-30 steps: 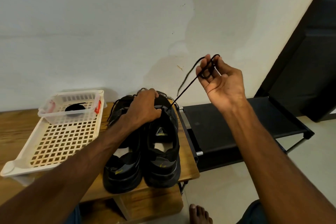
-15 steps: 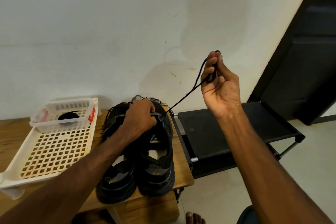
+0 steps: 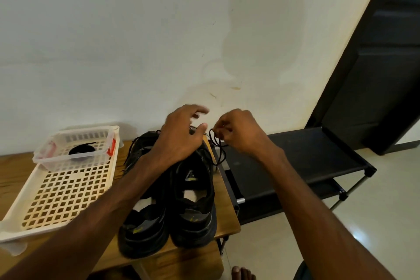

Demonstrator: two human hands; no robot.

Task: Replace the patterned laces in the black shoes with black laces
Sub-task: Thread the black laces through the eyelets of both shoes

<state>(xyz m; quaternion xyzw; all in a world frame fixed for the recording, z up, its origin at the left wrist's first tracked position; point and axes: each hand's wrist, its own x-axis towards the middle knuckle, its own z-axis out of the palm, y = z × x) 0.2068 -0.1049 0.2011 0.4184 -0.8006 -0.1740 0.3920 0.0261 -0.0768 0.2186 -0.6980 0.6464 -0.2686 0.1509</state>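
Two black shoes stand side by side, heels toward me, on a wooden table [image 3: 13, 166]: the left shoe [image 3: 145, 218] and the right shoe [image 3: 195, 200]. My right hand [image 3: 238, 132] is beside the toe of the right shoe and pinches a black lace [image 3: 219, 150] that hangs in loops below its fingers. My left hand [image 3: 181, 134] hovers over the front of the right shoe, fingers spread and blurred. A bit of patterned lace [image 3: 193, 127] shows between its fingers. A coiled black lace [image 3: 81, 150] lies in a clear box.
A cream lattice tray [image 3: 61, 195] lies on the table's left half, with a clear plastic box [image 3: 75, 145] at its far end. A black metal rack [image 3: 295, 161] stands right of the table. A dark door [image 3: 381, 63] is at far right. A bare foot [image 3: 243, 274] shows below.
My right hand came down from head height to the toe of the right shoe, bringing the black lace with it. My left hand lifted off the shoe and spread its fingers.
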